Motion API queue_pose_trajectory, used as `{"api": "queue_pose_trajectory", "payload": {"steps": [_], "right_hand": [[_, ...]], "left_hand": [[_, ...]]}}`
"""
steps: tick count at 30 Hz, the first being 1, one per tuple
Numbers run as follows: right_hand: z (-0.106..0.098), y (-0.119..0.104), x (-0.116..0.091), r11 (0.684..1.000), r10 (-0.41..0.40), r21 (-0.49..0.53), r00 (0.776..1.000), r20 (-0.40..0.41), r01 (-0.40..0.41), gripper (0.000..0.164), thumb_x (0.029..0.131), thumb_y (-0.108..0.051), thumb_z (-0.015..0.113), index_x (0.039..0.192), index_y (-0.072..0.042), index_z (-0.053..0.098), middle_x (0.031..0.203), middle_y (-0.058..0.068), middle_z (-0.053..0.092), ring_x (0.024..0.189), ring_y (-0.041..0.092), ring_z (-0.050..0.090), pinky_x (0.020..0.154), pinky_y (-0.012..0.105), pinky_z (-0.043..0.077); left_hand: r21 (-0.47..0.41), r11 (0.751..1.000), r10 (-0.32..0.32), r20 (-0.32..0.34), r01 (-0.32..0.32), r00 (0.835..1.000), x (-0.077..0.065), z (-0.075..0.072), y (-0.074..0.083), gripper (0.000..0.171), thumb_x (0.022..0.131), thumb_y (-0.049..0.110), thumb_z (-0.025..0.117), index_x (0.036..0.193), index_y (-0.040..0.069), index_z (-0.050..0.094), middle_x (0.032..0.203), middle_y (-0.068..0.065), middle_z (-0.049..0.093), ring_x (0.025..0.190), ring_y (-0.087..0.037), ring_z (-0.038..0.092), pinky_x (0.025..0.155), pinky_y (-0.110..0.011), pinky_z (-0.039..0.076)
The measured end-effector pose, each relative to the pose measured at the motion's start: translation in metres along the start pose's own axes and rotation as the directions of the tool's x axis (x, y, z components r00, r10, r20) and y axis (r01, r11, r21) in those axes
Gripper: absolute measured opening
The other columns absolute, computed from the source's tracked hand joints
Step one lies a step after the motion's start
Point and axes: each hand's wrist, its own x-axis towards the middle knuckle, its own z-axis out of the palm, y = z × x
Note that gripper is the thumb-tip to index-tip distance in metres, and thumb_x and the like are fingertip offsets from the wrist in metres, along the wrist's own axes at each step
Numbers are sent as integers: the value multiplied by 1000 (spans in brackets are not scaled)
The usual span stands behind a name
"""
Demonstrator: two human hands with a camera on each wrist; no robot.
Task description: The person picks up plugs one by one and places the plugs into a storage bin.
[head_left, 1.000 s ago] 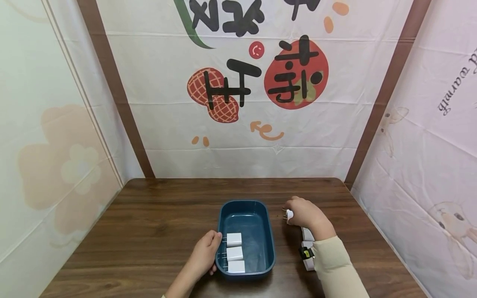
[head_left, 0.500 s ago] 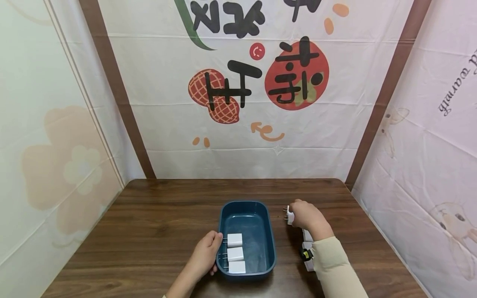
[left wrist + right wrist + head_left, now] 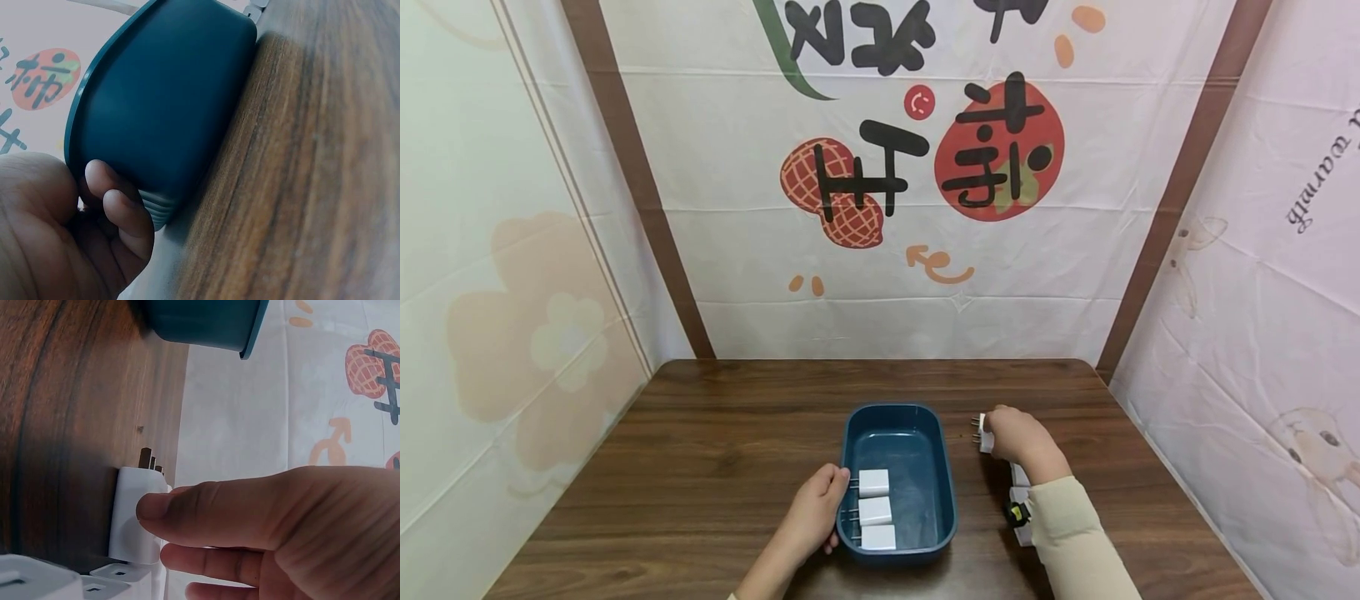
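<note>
Charger (image 3: pixel 130 515) in R hand (image 3: pixel 1024 442) pinch, prob. on tbl (image 3: pixel 737 433); tub (image 3: pixel 162 94) in L hand (image 3: pixel 812 504) grip

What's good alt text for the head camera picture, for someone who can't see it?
A person's left hand grips a blue tray holding three white plugs on a wooden table. To its right, the right hand holds another white plug, with more plugs partly hidden by the arm.
</note>
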Motion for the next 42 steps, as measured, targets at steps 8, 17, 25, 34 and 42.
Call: {"api": "queue_pose_trajectory", "payload": {"steps": [8, 17, 25, 34, 42], "right_hand": [[2, 2, 2, 1000, -5, -9, 1000, -25, 5, 29, 82, 3, 78, 110, -4, 75, 106, 12, 66, 87, 24, 65, 73, 42, 57], [2, 1, 2, 1000, -8, 9, 1000, -24, 8, 27, 84, 7, 74, 109, -4, 75, 107, 12, 66, 87, 23, 64, 72, 41, 56], [4, 1, 3, 1000, 5, 16, 1000, -26, -4, 29, 83, 8, 75, 109, -4, 75, 106, 11, 66, 85, 22, 62, 72, 41, 56], [6, 2, 2, 1000, 3, 21, 1000, -31, -2, 29, 85, 8, 74, 110, -5, 75, 107, 12, 67, 90, 23, 64, 74, 41, 57], [8, 1, 1, 1000, 6, 25, 1000, -5, -6, 28, 86, 7, 74, 111, -5, 75, 109, 13, 70, 93, 23, 66, 78, 42, 58]], "left_hand": [[-8, 1000, 3, 10, -3, 1000, 0, -1, 1, 38, 111, 36, 42, 104, 1, 55, 54, -4, 52, 36, -13, 51, 33, -34, 48], [-15, 1000, -8, 7, 8, 1000, -1, -1, 0, 38, 112, 36, 42, 104, 1, 55, 55, -5, 52, 36, -13, 51, 33, -34, 48], [-18, 1000, -5, 7, 6, 1000, -2, -1, 0, 39, 111, 37, 42, 104, 1, 55, 56, -5, 52, 36, -13, 51, 33, -34, 48], [-6, 1000, 5, 0, -5, 1000, -1, 0, 0, 37, 112, 35, 42, 103, 1, 55, 54, -5, 52, 35, -13, 51, 32, -35, 48], [-12, 1000, 2, 0, -2, 1000, -2, 0, 0, 38, 111, 36, 42, 102, 1, 55, 53, -5, 52, 35, -12, 51, 32, -34, 48]]}}
